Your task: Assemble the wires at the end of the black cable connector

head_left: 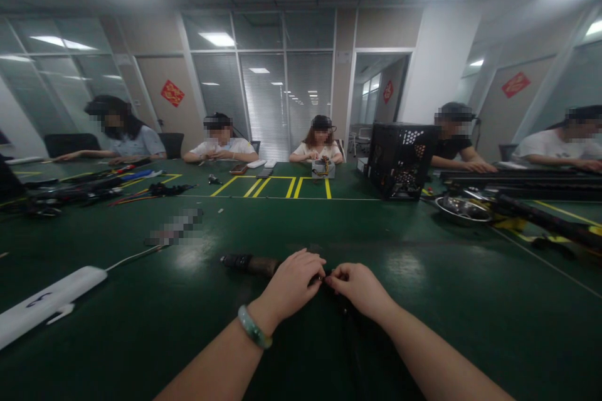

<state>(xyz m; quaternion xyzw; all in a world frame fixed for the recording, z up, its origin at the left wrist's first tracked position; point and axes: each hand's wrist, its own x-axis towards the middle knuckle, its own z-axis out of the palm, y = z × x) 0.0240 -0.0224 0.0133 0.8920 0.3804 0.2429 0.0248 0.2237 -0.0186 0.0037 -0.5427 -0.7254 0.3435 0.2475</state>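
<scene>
A dark cylindrical tool (pixel 261 265) lies on the green table, with a ribbed black end (pixel 235 260) to the left and a brownish body. My left hand (pixel 297 277) is closed over its right part, fingers curled down. Just right of it, my right hand (pixel 361 288) pinches with thumb and forefinger at the tool's right end; what sits between those fingertips is too small to make out. The fingertips of both hands nearly meet. A dark cord-like strip (pixel 350 332) runs toward me below my right hand. My hands hide the tool's right end.
On the left are a white power strip (pixel 61 301) and a blurred-out item (pixel 176 227); beyond lie cables and tools (pixel 89 191). A black computer case (pixel 402 160) and a metal bowl (pixel 463 208) stand at right. Several people sit across the green table (pixel 197 338).
</scene>
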